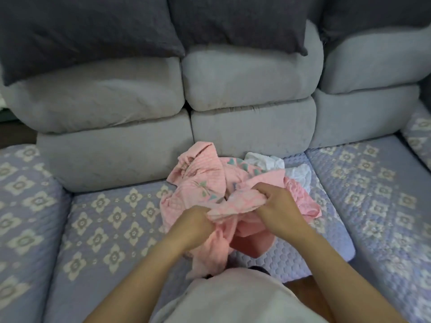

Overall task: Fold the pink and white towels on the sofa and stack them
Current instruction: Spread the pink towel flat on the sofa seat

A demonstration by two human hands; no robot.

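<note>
A crumpled pink towel lies heaped on the middle seat of a grey sofa, against the foot of the backrest. Part of it is printed with small green and pink motifs. One plain pink length of it is lifted off the heap and stretched between the two hands, with a tail hanging down toward the person's lap. The left hand grips the near-left end of that length, fingers curled round the cloth. The right hand pinches the far-right end, thumb on top, knuckles bent. The hands sit close together but apart, both clamped on the pink towel, directly above the near side of the heap.

A white towel lies bunched just behind and to the right of the pink one, touching it. The seats are covered by a quilted lavender cover with cream flower shapes. Two dark grey pillows lean along the top of the backrest at far left and centre.
</note>
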